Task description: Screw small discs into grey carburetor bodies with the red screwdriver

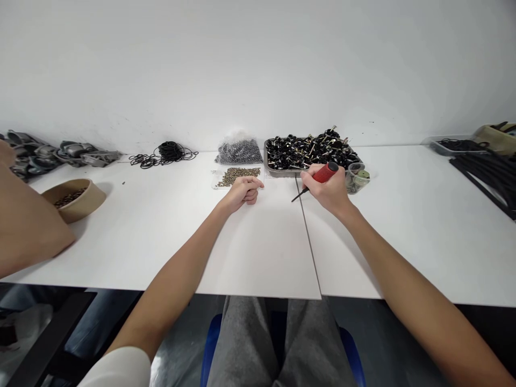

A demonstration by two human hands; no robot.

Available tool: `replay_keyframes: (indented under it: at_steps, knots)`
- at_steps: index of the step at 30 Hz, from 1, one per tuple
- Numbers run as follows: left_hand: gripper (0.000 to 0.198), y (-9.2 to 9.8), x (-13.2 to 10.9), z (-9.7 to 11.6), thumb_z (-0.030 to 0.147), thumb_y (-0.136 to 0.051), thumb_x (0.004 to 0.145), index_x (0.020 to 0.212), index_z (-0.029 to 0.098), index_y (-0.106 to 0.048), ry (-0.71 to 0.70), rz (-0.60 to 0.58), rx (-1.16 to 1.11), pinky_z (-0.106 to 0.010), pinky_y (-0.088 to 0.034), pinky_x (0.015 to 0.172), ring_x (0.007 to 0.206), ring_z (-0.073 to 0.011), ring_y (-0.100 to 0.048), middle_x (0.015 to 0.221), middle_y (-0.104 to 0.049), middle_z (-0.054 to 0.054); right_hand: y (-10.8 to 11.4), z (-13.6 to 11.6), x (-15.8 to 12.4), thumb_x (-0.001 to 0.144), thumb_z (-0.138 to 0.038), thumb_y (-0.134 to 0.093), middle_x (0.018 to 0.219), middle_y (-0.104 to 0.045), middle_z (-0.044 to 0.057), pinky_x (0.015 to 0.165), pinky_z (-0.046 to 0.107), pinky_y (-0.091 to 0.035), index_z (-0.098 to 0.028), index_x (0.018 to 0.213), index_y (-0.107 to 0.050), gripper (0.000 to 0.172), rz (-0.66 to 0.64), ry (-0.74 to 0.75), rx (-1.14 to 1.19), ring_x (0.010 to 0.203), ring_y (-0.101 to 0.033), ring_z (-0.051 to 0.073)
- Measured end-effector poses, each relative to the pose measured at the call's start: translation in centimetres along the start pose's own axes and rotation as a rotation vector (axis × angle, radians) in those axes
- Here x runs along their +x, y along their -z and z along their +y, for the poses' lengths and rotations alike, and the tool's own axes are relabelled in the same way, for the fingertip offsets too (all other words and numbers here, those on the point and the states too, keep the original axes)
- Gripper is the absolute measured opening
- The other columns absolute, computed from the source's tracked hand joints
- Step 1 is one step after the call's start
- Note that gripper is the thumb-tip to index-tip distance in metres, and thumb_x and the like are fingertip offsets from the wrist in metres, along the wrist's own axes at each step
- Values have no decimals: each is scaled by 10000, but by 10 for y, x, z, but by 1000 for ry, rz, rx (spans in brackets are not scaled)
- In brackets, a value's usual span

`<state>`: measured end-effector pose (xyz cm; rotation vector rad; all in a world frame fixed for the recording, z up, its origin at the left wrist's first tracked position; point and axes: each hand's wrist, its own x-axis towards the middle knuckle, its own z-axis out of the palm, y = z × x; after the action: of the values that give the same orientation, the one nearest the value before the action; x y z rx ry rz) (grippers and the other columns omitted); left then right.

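My right hand (332, 192) grips a screwdriver (325, 172) by its red handle. The dark shaft slants down to the left, its tip close to the table seam. My left hand (243, 193) is closed, fingers curled and thumb near the index finger; whatever may be pinched there is too small to make out. Just behind it lies a clear shallow tray (216, 181) with small brass-coloured screws (237, 175). Beyond my right hand stands a metal tray (280, 173) heaped with glossy black parts (310, 150) that have metal pins.
A clear cup (351, 185) stands beside my right hand. Behind the screws sits a bag (238, 151) of dark pieces. Leftward are black cords (171, 152), a tan bowl (91, 205), grey parts (76, 153) and another person's arm (28, 226). Black strips (486, 174) lie right.
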<state>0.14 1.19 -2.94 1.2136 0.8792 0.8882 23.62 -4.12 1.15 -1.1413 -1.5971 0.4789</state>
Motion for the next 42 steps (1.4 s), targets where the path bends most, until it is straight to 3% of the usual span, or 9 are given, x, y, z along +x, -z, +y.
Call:
replay_keyframes:
  at_steps: [16,30,42]
  knots:
    - [18,0,-1,0,131,-632,766,751,126,-624,-7,4,-10,-199,-177,403,358,-32,-212,410,-248,104,2,7,4,765,-211,-594,536,-483,-8,573,271,-307,-148,518,-500,272,72,-29,-172,540,-403,82]
    - [63,-1,-1,0,170,-651,780,750,124,-621,-14,-10,-17,-197,-178,401,355,-35,-221,403,-255,102,4,0,0,737,-172,-568,533,-405,-13,576,262,-295,-152,507,-360,311,33,15,-110,545,-349,71]
    - [77,0,-1,0,183,-652,787,749,129,-613,-2,-4,-4,-193,-177,408,360,-31,-204,398,-249,102,5,1,0,700,-173,-558,505,-466,-10,538,262,-300,-155,497,-440,236,-5,-17,-91,519,-405,84]
